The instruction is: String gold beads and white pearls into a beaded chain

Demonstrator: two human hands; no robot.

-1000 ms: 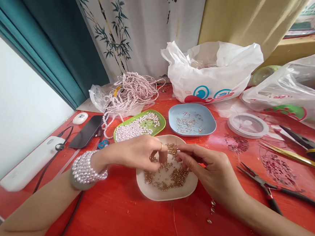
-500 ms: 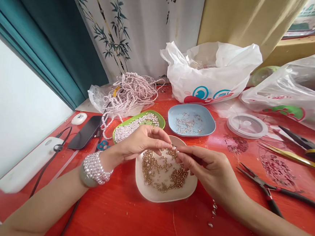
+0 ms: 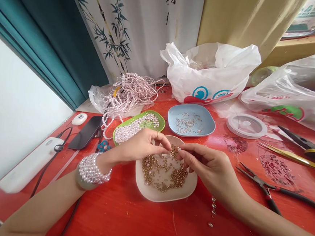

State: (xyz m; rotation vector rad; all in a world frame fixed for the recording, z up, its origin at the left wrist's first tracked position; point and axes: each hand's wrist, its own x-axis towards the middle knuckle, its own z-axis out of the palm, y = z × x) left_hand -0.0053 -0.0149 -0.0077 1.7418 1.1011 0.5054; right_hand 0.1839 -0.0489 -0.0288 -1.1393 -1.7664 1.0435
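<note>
Beads [image 3: 150, 170], gold-toned, lie just below the left fingers [image 3: 167, 145], their hold unclear; right fingers [image 3: 190, 146] pinch a pale bead [image 3: 179, 149].

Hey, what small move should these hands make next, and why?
Probably dip the left hand to pinch one gold bead from the plate: its fingers hover over the beads, close to the pinched right hand. Whether either hand already holds one is unclear.
</note>
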